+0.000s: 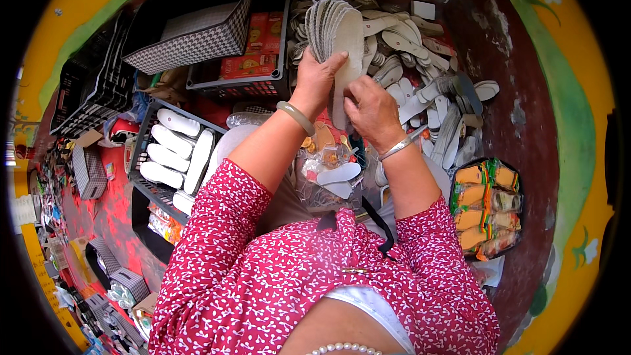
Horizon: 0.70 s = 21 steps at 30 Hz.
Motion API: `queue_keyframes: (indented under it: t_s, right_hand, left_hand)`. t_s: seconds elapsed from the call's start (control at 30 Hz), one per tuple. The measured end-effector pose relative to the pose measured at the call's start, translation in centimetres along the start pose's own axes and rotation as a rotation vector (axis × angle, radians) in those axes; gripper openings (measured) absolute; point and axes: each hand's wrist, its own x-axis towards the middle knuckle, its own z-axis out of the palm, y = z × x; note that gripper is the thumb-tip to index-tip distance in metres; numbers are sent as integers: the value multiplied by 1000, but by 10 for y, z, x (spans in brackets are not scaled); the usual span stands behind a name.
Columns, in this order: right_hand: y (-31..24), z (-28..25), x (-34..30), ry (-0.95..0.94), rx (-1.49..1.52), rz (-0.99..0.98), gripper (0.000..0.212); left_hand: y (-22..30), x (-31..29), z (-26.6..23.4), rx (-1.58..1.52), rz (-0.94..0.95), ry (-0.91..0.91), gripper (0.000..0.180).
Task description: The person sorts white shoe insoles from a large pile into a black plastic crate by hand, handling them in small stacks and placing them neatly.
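In front of me, a fanned stack of greyish-white shoe insoles is held upright, toes pointing away. My left hand is closed around the stack's left side, its thumb across the front insole. Close against the lower right edge of the stack, my right hand has its fingers curled in. What its fingertips pinch, if anything, is hidden. Beyond and right of my hands lies a big heap of loose insoles. Between my knees, white insoles lie among clear plastic wrapping.
At left, a dark crate holds several white insoles. Behind it stand a black crate with red boxes, a checked basket and stacked black crates. At right is a black tray of packets, near the dark red wall.
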Motion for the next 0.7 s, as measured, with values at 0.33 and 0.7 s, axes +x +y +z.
queue_keyframes:
  t_s: [0.33, 0.7]
  right_hand:
    - [11, -12, 7, -218, 75, -154, 12]
    - [39, -31, 12, -205, 1474, 626, 53]
  left_hand:
    - [-3, -2, 1, -88, 50, 123, 37]
    - [19, -9, 5, 236, -158, -409, 43]
